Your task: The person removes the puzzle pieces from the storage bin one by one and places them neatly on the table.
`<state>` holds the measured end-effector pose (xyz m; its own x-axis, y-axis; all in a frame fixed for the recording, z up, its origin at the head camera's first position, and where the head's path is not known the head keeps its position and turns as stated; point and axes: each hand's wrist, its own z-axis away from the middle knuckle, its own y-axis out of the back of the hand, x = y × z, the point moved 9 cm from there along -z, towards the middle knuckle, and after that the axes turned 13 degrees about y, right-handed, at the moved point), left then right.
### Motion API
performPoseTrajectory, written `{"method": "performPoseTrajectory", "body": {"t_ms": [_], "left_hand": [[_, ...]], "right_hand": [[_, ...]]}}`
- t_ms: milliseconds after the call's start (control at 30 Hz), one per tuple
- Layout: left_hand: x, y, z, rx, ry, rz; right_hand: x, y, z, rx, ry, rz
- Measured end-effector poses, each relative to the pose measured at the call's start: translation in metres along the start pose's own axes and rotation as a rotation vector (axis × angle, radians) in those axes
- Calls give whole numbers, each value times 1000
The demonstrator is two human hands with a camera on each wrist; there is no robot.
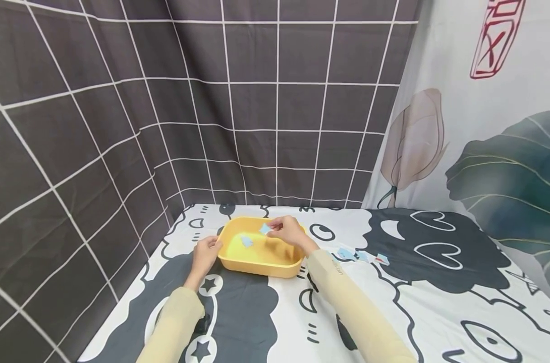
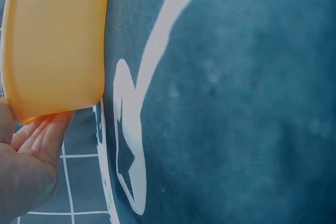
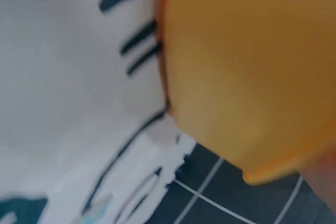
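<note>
A yellow plastic basin (image 1: 257, 268) stands on the patterned cloth. At its left end my left hand (image 1: 207, 252) grips the rim; in the left wrist view, the fingers (image 2: 55, 135) lie against the outside wall. My right hand (image 1: 289, 231) reaches over the basin and pinches a small, flat light-blue piece (image 1: 265, 229) between thumb and fingers. A similar light-blue piece (image 1: 246, 241) lies on the basin floor. The right wrist view is mostly filled by the basin's outer wall (image 3: 247, 77), with only a bit of the hand at the edge.
Right of the basin, several small light-blue pieces (image 1: 346, 253) lie in a row on the cloth, the last piece (image 1: 382, 259) marked with red. A dark gridded curtain (image 1: 257, 106) hangs behind and to the left, a white floral curtain (image 1: 438, 45) at the right.
</note>
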<state>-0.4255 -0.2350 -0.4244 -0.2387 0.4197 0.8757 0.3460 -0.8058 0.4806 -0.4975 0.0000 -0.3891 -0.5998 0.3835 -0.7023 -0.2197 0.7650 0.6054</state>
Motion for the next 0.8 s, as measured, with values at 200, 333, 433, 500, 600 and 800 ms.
{"method": "performPoseTrajectory", "body": {"t_ms": [200, 333, 433, 500, 600, 800], "left_hand": [[-2, -2, -3, -7, -3, -9], [-1, 0, -4, -3, -1, -3], [2, 1, -3, -8, -1, 1], [3, 1, -3, -10, -7, -6], [1, 0, -1, -13, -7, -19], [1, -1, 1, -3, -15, -38]], "right_hand": [[3, 33, 15, 35, 1, 20], [14, 58, 30, 61, -3, 50], [23, 79, 43, 95, 0, 78], [32, 92, 53, 114, -11, 90], [47, 109, 69, 130, -34, 108], [77, 146, 111, 131, -117, 150]]}}
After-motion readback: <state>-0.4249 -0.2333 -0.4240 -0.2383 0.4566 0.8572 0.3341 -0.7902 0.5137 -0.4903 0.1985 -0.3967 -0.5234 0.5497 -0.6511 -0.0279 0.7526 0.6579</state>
